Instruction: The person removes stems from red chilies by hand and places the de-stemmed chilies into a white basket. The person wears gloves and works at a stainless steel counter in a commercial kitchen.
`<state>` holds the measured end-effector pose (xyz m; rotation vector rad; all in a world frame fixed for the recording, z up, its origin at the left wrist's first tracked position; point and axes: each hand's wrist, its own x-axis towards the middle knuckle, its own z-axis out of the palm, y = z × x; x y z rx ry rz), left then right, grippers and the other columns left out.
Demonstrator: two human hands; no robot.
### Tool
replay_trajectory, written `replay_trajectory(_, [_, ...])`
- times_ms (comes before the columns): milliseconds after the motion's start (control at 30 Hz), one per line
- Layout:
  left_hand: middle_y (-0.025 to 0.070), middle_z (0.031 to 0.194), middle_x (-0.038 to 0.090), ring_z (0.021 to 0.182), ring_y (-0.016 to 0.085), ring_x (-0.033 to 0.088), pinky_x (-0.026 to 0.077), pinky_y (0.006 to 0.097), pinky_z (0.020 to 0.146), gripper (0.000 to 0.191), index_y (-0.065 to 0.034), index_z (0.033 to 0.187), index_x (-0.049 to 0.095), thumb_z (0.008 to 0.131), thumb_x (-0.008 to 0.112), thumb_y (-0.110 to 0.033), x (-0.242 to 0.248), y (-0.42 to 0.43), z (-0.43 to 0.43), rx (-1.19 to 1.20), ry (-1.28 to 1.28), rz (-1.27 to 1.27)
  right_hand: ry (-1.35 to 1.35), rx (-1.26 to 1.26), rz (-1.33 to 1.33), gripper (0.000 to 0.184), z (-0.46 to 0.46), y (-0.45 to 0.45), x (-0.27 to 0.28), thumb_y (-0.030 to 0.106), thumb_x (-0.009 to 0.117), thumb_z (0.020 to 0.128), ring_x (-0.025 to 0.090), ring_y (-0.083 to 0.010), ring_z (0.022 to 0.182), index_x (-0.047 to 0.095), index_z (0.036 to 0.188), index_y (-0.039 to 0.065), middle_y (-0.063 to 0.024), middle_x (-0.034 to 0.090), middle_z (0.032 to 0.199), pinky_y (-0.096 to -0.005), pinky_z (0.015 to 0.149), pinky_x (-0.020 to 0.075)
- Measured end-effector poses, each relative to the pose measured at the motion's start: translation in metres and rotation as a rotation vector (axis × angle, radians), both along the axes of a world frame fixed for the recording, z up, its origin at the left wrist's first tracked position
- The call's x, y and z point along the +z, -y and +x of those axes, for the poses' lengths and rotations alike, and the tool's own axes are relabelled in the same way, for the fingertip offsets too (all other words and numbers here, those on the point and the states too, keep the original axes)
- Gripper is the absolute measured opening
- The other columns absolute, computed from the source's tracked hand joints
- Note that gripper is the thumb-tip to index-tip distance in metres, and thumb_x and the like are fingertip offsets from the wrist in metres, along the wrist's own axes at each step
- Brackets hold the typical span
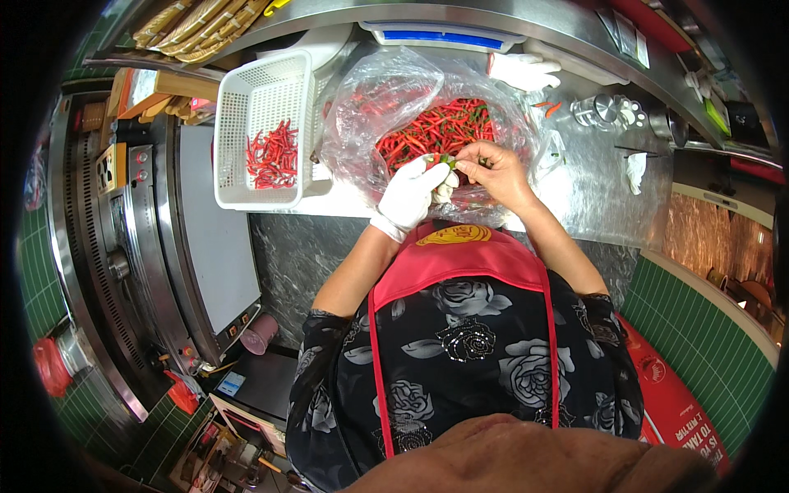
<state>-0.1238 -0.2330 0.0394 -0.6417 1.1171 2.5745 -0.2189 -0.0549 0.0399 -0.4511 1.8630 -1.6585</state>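
My left hand (408,196), in a white glove, holds a few chili peppers whose green stems show at its fingertips. My bare right hand (492,171) pinches a green stem (453,164) close beside the gloved fingers. Both hands are over the near edge of a large clear plastic bag (394,83), which lies open on the steel counter. Inside it is a heap of red chili peppers (441,126) with green stems. Left of the bag stands a white perforated plastic basket (230,142), with a smaller pile of red chilies (273,157) at its bottom.
Behind the bag lies a white glove (524,71) near a blue-and-white container (441,38). Two loose chilies (552,110), a glass jar (595,111) and a crumpled tissue (636,172) are on the counter's right side. A steel shelf (345,15) overhangs the back.
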Motion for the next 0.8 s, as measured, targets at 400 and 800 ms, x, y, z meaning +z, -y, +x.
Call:
replay_trajectory(400, [0.0059,0.094,0.067,0.079,0.013,0.064,0.052,0.0243,0.067,0.012,-0.0001,0.11,0.064,0.102,0.061,-0.009,0.006,0.007,0.001,-0.155,-0.044,0.157,0.829,-0.037,-0.433,0.014,-0.016,-0.015,0.005,0.004,0.064,0.094,0.048,-0.0075,0.065,0.064,0.108,0.003,-0.0036,0.06,0.085,-0.0188,0.048,0.0296])
replay_trajectory(800, [0.0037,0.08,0.067,0.064,0.01,0.06,0.047,0.0241,0.057,0.011,-0.003,0.101,0.064,0.101,0.064,-0.014,0.0,0.004,0.0,-0.11,0.022,0.058,0.262,0.076,-0.097,0.015,-0.006,-0.006,0.003,0.009,0.071,0.095,0.054,-0.0035,0.072,0.067,0.109,0.005,0.0022,0.067,0.092,-0.0197,0.059,0.042])
